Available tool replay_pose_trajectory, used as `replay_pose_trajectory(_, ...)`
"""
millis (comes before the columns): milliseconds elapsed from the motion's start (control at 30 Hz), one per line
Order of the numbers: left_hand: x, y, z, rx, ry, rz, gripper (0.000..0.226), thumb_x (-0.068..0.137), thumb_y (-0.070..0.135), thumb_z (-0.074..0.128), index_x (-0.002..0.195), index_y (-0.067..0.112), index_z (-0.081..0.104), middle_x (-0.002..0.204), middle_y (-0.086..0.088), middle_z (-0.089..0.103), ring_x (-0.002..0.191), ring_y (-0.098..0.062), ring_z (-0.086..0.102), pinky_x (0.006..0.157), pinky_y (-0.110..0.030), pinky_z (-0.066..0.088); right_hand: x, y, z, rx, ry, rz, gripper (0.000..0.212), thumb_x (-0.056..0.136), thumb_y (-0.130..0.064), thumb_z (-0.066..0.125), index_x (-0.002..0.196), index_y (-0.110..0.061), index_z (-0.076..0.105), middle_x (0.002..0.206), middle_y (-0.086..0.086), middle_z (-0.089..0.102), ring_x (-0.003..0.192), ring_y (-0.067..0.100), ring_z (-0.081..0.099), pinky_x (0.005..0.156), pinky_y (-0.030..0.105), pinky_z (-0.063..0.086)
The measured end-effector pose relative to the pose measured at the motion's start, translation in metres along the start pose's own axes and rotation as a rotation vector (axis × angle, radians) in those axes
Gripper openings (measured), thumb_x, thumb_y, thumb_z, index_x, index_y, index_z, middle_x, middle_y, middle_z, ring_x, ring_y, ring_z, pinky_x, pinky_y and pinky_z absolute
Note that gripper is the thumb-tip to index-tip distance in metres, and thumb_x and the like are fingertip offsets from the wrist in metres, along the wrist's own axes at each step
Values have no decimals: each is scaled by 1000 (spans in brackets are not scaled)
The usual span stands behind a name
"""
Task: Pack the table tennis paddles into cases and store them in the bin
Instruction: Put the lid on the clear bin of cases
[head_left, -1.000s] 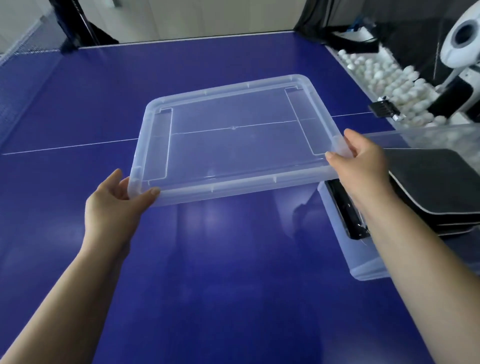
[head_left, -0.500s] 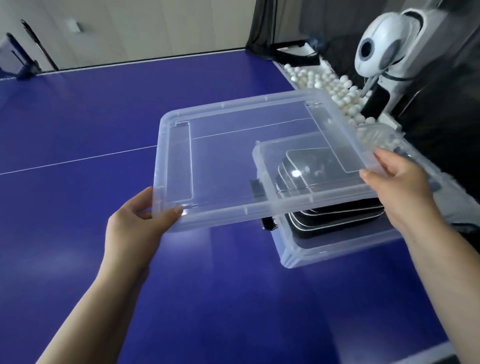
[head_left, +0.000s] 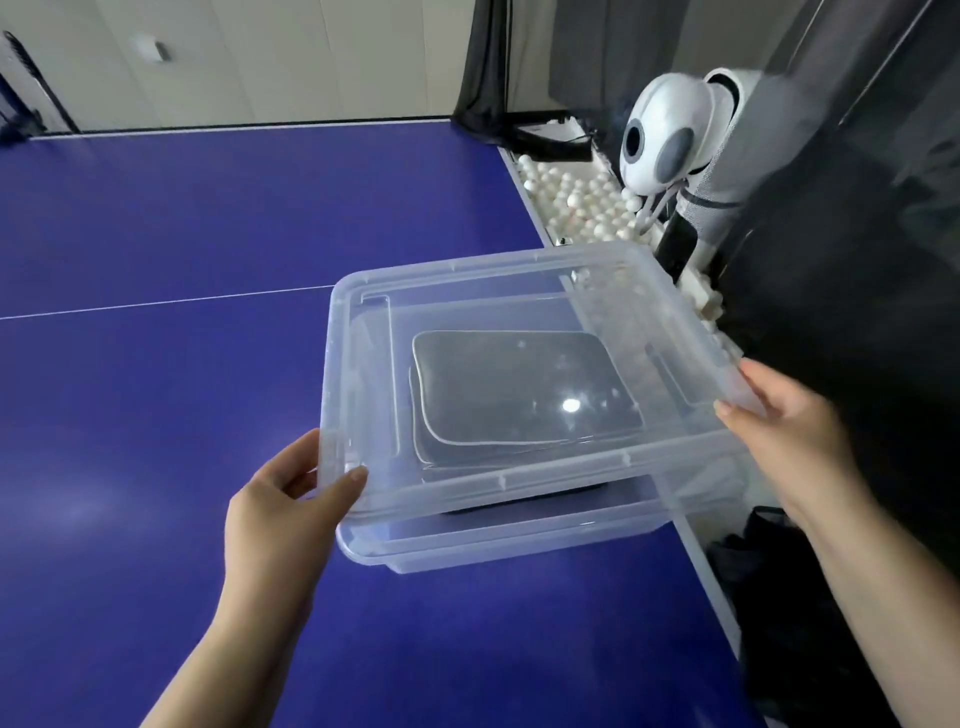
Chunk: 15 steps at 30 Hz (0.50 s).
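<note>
the left hand (head_left: 291, 499) grips the near left corner of a clear plastic lid (head_left: 488, 306), thumb curled over the top edge and fingers tucked beneath it. the right hand (head_left: 779, 431) holds the lid's right edge, thumb on top and the other fingers out of sight under the rim. the lid is held over a clear plastic bin (head_left: 519, 540), covering nearly all of it, with its near side raised so that a gap shows between the lid and the bin's front rim. the bin sits on the blue counter (head_left: 156, 389) near its right edge. inside the bin, seen through the lid, lie dark paddle cases (head_left: 519, 395) with pale edging, stacked flat one on another. beyond the counter's right edge a tray of white balls (head_left: 576, 200) lies beside a white ball machine (head_left: 665, 140) with a rounded head. a thin white line runs across the counter to the left of the bin.
</note>
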<state>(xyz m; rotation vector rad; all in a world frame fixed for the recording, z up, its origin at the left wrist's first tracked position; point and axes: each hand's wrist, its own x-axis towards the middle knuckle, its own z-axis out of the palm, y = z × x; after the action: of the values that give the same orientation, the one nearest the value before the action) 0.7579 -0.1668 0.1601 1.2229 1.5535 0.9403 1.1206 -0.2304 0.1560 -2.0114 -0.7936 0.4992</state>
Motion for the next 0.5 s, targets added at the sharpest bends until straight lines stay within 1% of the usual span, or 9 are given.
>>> replay_pose_trajectory(67,-4,-2,11,18,10,-20,35,80,11,72,105,35,72,88,14,75,88,-7,69,71,-24,49,8,9,-5,-15,-20,-4,57,87,-12,68,140,-19,47,142,-9,48,128,8,46,107,31,37)
replay_pose_trajectory(133,-7,-3,18,52,15,-31,36,79,11,72,105,36,72,88,14,75,90,-11,69,77,-30,52,13,16,-8,-12,-33,-1,57,87,-12,68,140,-18,48,143,-6,49,129,8,46,108,31,37)
replay_pose_trajectory(200,-10,-4,21,89,19,-35,36,78,13,74,102,40,71,87,15,74,92,-13,69,86,-39,54,14,21,-8,-24,-52,9,56,87,-13,67,140,-19,49,142,-6,50,129,9,46,107,30,37)
replay_pose_trajectory(233,-11,-4,22,100,19,-36,38,75,16,75,99,45,71,87,15,74,92,-13,69,88,-41,53,14,23,-7,-33,-59,12,56,87,-13,67,140,-19,48,142,-6,50,129,10,47,107,31,38)
replay_pose_trajectory(300,-12,-4,24,110,40,-42,39,66,27,73,93,54,68,90,11,74,92,-15,69,87,-42,53,12,29,-4,-52,-74,12,56,87,-14,66,140,-19,48,142,-5,51,129,10,47,107,31,38)
replay_pose_trajectory(333,-13,-5,24,116,53,-52,40,62,32,70,94,56,67,94,9,73,92,-16,69,86,-43,54,10,31,-3,-61,-79,14,56,88,-14,66,140,-18,48,142,-5,51,130,11,47,107,31,37)
replay_pose_trajectory(433,-13,-9,26,152,61,-75,52,58,38,66,110,44,68,102,4,71,92,-17,68,82,-42,54,5,36,0,-94,-81,23,55,89,-14,65,141,-17,47,143,-2,50,132,15,46,106,30,36)
replay_pose_trajectory(500,-12,-11,27,184,69,-70,57,59,40,65,116,39,67,102,3,70,91,-15,66,78,-39,52,2,36,0,-113,-76,17,55,90,-14,65,141,-15,46,144,-1,49,133,17,45,104,29,35)
